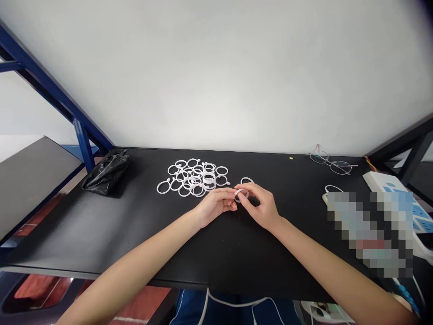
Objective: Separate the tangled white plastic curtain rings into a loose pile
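Between both hands, just above the black table (142,234), is a white plastic ring (241,200). My left hand (216,206) pinches its left side with closed fingertips. Thumb and fingers of my right hand (262,205) grip the ring from the right. Beyond my left hand lies a loose pile of white rings (196,176), several of them showing a small round knob on the rim. One more white ring (246,180) lies apart on the table, partly hidden behind my right hand.
A crumpled black plastic bag (107,174) sits at the table's left. Glasses (330,163) rest at the back right, near a white power strip (389,185). A blurred-out object (365,234) with a cable lies at right. A white wall (216,81) rises behind; blue metal bars (57,85) frame the left.
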The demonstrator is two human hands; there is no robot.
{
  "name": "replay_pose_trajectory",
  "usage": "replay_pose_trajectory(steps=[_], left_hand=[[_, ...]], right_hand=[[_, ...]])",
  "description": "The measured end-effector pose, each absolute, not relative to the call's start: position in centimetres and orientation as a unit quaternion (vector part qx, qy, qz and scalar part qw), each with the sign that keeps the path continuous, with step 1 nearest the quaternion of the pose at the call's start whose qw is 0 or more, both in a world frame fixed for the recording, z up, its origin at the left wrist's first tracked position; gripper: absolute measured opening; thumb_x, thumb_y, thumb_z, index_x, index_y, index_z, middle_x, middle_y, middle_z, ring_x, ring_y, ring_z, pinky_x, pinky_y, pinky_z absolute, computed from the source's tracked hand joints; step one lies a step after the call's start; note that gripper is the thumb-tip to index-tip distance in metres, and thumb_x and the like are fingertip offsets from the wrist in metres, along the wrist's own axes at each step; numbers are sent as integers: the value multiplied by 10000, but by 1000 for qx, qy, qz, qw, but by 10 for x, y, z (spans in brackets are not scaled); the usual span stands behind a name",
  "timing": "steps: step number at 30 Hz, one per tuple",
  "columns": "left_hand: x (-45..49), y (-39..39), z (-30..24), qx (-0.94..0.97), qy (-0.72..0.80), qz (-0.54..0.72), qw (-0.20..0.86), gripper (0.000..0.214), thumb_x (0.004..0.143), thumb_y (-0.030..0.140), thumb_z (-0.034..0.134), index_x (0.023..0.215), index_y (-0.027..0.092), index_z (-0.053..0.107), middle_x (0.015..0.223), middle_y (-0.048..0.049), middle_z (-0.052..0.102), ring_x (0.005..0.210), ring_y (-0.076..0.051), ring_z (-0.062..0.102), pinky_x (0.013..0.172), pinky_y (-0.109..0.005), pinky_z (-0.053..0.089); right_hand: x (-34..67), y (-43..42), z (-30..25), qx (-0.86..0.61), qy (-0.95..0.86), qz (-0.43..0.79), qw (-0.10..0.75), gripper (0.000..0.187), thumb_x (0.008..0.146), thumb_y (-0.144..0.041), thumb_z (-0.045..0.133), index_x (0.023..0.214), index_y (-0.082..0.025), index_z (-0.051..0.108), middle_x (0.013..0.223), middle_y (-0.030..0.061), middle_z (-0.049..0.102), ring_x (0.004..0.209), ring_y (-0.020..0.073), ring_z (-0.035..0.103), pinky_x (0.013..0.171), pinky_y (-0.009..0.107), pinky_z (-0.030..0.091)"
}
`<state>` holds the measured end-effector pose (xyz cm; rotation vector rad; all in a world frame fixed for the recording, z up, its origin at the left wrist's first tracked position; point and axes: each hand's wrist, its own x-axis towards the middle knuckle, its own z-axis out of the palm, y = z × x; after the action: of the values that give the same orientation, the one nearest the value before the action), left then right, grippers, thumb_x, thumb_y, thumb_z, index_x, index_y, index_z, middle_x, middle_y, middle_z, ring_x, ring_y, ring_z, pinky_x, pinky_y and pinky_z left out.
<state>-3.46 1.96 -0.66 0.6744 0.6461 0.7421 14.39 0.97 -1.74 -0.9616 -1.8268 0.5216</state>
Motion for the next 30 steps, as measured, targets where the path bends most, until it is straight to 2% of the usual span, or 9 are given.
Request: replay_pose_trajectory(steps=[2, 5, 8, 11, 13, 17, 24, 30], left_hand=[[-35, 19, -7, 323, 309, 348, 824, 135, 755, 195, 696, 857, 109, 706, 598, 21, 501, 637, -120, 585, 752, -273, 461], [-35, 18, -6, 345, 312, 339, 818, 149, 760, 199, 691, 881, 113, 707, 605, 22, 504, 650, -125, 596, 773, -285, 462], [-34, 16, -5, 365, 309, 334, 812, 141, 765, 198, 681, 879, 117, 703, 606, 19, 512, 658, -132, 602, 787, -298, 463], [-33, 15, -4, 391, 304, 330, 803, 126, 775, 213, 681, 857, 118, 688, 612, 13, 522, 661, -137, 599, 785, -309, 466], [-32, 14, -5, 412, 295, 328, 797, 132, 796, 228, 671, 866, 116, 676, 629, 9, 529, 663, -135, 593, 783, -313, 466], [-31, 12, -6, 432, 272, 334, 792, 142, 816, 227, 669, 917, 148, 609, 649, 20, 545, 652, -129, 590, 763, -318, 469], [-30, 10, -4, 401, 239, 290, 835, 219, 807, 239, 708, 835, 170, 503, 627, 39, 542, 677, -130, 626, 784, -303, 467], [-31, 10, -6, 399, 230, 276, 844, 251, 794, 286, 738, 864, 170, 526, 657, 34, 563, 697, -133, 650, 804, -309, 481]], right_hand=[[144, 10, -17, -436, -723, 233, 483, 104, 907, -281, 587, 925, -191, 637, 788, 42, 704, 623, 147, 647, 574, 268, 552], [145, 10, -17, -468, -703, 274, 460, 227, 942, -357, 537, 790, -194, 578, 673, 20, 685, 495, 116, 580, 453, 225, 460], [147, 10, -18, -467, -711, 298, 434, 289, 962, -398, 489, 773, -193, 564, 607, 0, 649, 436, 96, 515, 428, 216, 404], [148, 11, -18, -462, -726, 298, 413, 306, 969, -409, 460, 776, -194, 561, 502, -46, 530, 402, 87, 448, 432, 217, 363], [149, 11, -17, -452, -741, 296, 399, 292, 967, -400, 461, 787, -193, 561, 495, -61, 480, 415, 85, 431, 450, 218, 350], [148, 10, -13, -420, -763, 315, 377, 272, 965, -369, 459, 781, -190, 551, 551, -54, 520, 437, 78, 415, 461, 218, 334], [150, 6, -13, -376, -774, 303, 410, 273, 943, -298, 458, 694, -200, 511, 477, -64, 488, 385, 71, 361, 416, 218, 298], [150, 6, -14, -368, -781, 257, 435, 306, 935, -293, 434, 648, -205, 496, 459, -63, 447, 369, 70, 359, 397, 218, 293]])
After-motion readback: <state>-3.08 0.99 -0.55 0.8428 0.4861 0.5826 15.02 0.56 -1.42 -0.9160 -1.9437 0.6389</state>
